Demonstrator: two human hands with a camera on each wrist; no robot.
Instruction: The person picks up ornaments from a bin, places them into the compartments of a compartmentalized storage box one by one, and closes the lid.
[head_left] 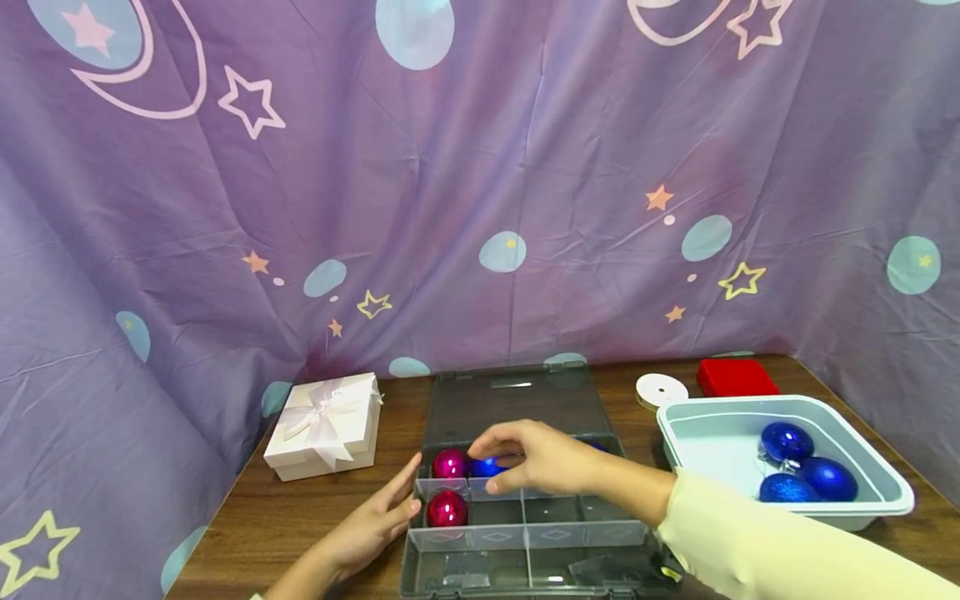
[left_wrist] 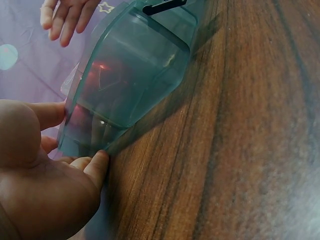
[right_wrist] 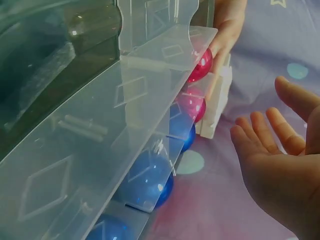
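Observation:
A grey see-through compartment box (head_left: 487,539) lies with its lid (head_left: 517,404) folded back. Two shiny magenta-red Christmas balls, one in the back row (head_left: 449,464) and one in the middle row (head_left: 447,508), sit at its left end. Blue balls, among them one near its middle (right_wrist: 150,182), share the back row. My left hand (head_left: 375,525) rests its fingers against the box's left side. Above the back row hovers my right hand (head_left: 536,458), fingers loosely bent and holding nothing; in the right wrist view its palm is bare and apart from the balls.
At the right, a pale blue tub (head_left: 787,406) contains three blue balls (head_left: 828,477). Behind it are a white ribbon spool (head_left: 662,390) and a red box (head_left: 737,377). A white gift box (head_left: 326,425) with a bow stands at the left, before a purple curtain (head_left: 450,208).

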